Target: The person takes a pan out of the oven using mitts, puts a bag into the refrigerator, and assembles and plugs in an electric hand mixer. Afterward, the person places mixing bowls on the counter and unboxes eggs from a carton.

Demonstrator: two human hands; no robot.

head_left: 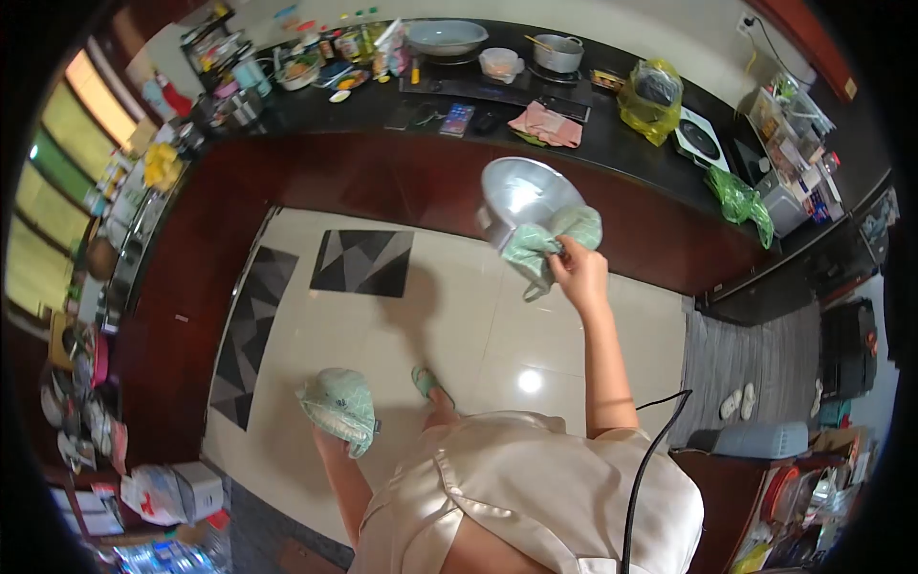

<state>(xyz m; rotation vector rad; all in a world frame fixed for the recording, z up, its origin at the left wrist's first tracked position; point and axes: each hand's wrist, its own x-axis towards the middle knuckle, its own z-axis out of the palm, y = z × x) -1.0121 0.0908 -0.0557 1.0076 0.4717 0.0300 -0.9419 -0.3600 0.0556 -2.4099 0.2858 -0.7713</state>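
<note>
A silver metal pot (521, 189) hangs tilted over the floor in front of the counter, its shiny inside showing. My right hand (577, 273) pinches a pale green patterned cloth mitt (533, 251) against the pot's near rim. Another part of the green cloth (580, 227) lies at the pot's right edge. At the lower left, a matching green mitt (339, 404) covers my left hand, whose fingers are hidden inside it. Only the wrist and forearm show below that mitt. My left hand is well apart from the pot.
A dark counter (363, 122) curves along the back, bearing a large basin (447, 36), a pot on the stove (555, 55), a pink cloth (547, 125) and a yellow bag (650, 103). Dark mats (361, 262) lie on the tiled floor. A black cable (635, 493) hangs beside my body.
</note>
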